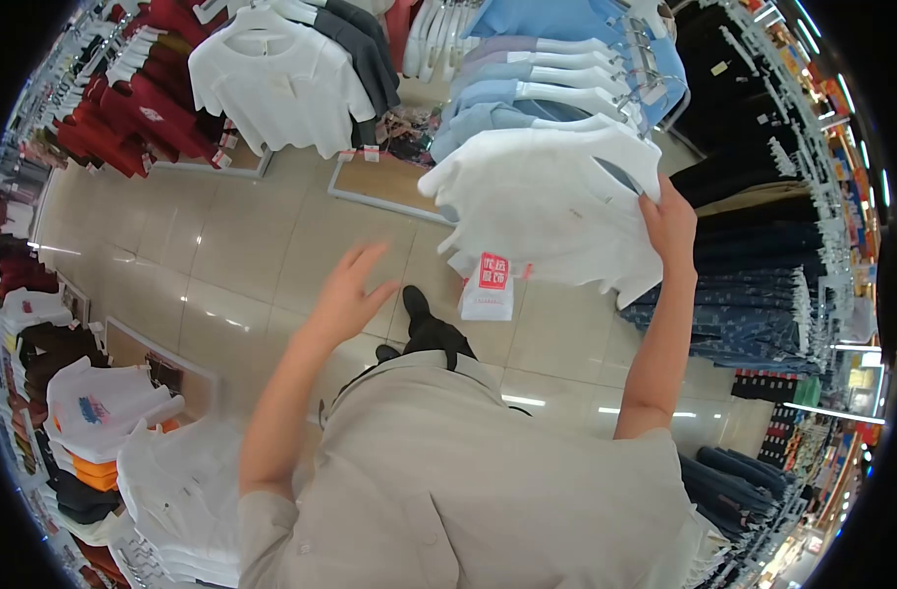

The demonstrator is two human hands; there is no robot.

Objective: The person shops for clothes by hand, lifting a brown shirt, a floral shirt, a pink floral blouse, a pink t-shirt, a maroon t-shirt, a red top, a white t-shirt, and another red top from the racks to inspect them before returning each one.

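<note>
My right hand [672, 224] grips a white T-shirt [527, 191] near its neckline, with the thumb on the front of the fabric. The shirt hangs at the near end of a rack, in front of several blue and pale purple shirts [542, 74] on white hangers. From its lower edge dangles a white tag with a red printed square [493, 275]. Over the floor, my left hand [355, 294] is held out with fingers apart and slightly blurred. Nothing is in it, and a gap separates it from the shirt.
Another white T-shirt [276, 83] hangs on a rack at the upper left, near dark red garments [149, 123]. Folded white shirts [178, 481] lie at the lower left. Dark trousers [753, 231] line the right side. Low rack bases [384, 187] stand on the tiled floor [237, 250].
</note>
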